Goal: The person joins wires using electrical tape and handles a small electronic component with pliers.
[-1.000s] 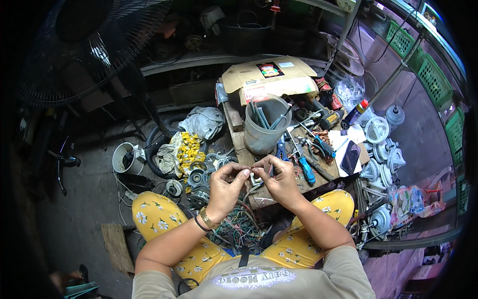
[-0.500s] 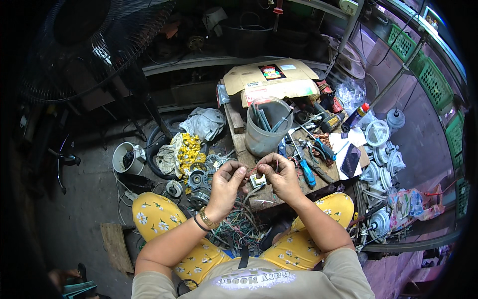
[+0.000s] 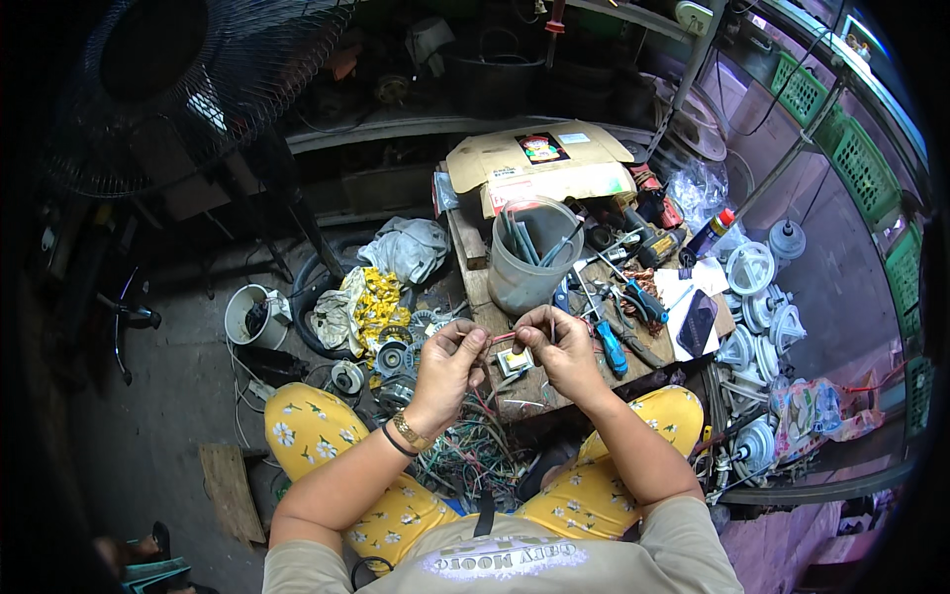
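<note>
Left hand [image 3: 447, 368]: pinching thin red wire [image 3: 504, 337].
Right hand [image 3: 560, 354]: pinching likewise.
Wooden bench [image 3: 479, 289]: strewn with tools [image 3: 611, 348].
Fan [image 3: 163, 59]: far left.

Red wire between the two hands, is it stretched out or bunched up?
Stretched out: the red wire spans the gap between the left hand and right hand in a nearly straight line. I can't tell how tight.

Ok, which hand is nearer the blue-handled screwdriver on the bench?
Right. The right hand is just left of the blue-handled screwdriver; the left hand is farther left, beyond the right one.
</note>
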`<action>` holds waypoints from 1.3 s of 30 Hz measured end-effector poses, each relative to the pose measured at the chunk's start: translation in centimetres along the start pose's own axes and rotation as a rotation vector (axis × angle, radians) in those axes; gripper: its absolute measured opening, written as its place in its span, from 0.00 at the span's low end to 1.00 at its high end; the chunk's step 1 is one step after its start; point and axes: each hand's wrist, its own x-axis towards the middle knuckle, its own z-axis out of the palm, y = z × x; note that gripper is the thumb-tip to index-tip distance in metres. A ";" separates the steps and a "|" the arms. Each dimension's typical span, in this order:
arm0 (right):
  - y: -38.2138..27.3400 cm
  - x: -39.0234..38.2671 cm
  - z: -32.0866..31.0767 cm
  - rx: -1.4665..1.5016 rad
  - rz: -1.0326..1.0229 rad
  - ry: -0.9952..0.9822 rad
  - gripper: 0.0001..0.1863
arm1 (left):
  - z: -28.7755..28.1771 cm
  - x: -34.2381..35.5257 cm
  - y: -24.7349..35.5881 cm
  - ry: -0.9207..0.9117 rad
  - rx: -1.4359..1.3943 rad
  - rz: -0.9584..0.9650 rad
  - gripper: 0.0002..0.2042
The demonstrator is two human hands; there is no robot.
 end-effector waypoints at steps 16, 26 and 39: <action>0.7 0.0 1.4 0.276 0.097 0.041 0.07 | 0.3 0.1 -0.1 -0.018 -0.090 0.197 0.07; 0.5 0.8 0.3 0.400 0.031 0.170 0.07 | -1.7 1.6 -0.4 -0.107 -0.148 0.070 0.06; -0.5 -0.3 0.9 0.059 -0.063 0.086 0.06 | 0.1 1.2 1.7 -0.088 0.916 0.673 0.11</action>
